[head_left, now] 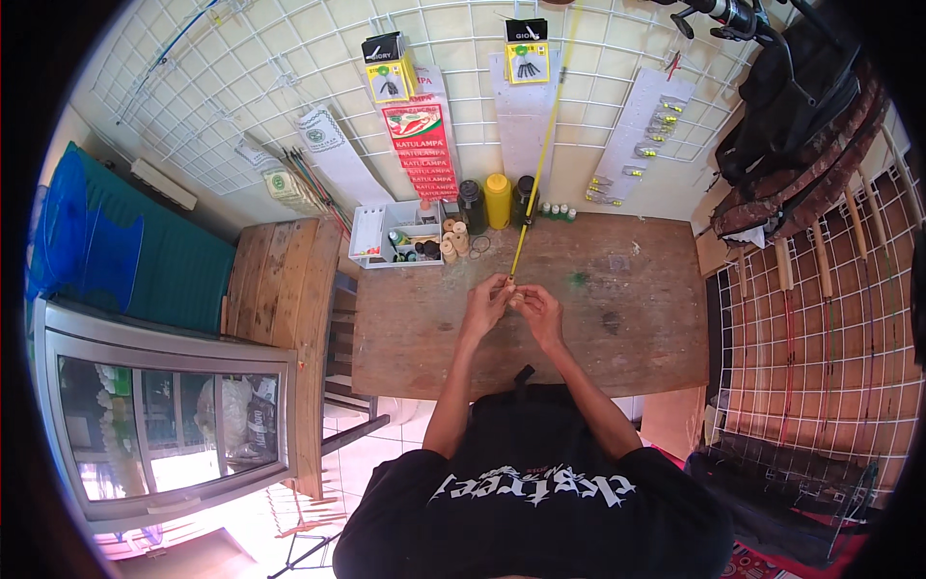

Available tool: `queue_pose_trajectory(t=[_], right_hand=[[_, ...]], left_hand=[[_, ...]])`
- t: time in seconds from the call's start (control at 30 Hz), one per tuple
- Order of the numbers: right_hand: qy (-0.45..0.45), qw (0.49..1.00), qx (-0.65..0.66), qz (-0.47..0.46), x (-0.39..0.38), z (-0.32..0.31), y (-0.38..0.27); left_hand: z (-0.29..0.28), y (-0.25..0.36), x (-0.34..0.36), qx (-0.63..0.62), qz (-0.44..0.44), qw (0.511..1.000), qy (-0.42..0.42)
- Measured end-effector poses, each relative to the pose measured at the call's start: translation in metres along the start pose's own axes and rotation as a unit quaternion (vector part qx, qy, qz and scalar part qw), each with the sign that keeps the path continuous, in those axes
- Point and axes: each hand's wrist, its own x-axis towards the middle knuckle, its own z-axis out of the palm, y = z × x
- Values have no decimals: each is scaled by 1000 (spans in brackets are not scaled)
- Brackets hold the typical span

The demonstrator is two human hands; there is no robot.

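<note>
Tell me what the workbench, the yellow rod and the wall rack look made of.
Workbench: bare wood, matte and stained, plank seams showing. Yellow rod: thin and glossy, probably fibreglass or plastic; unclear. Wall rack: white-coated wire grid, likely metal.

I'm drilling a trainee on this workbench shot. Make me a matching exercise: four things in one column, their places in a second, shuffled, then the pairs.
Things
1. yellow rod
2. yellow bottle
3. white organiser tray
4. blue net

Places
A. far left of the picture, beside the green surface
B. back left corner of the wooden table
C. standing at the back of the table between two dark bottles
D. running from the wire wall grid down to the left hand and right hand

Pairs: 1-D, 2-C, 3-B, 4-A
</note>
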Motion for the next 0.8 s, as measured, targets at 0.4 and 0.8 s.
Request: queue_pose_trajectory(t=[0.4, 0.8], right_hand=[[100, 976, -173, -88, -18, 23, -11], [100, 960, -229, -123, -28, 21, -15]], left_hand=[[-3, -20, -7, -53, 56, 997, -28], [-10, -10, -6, -18, 47, 997, -61]])
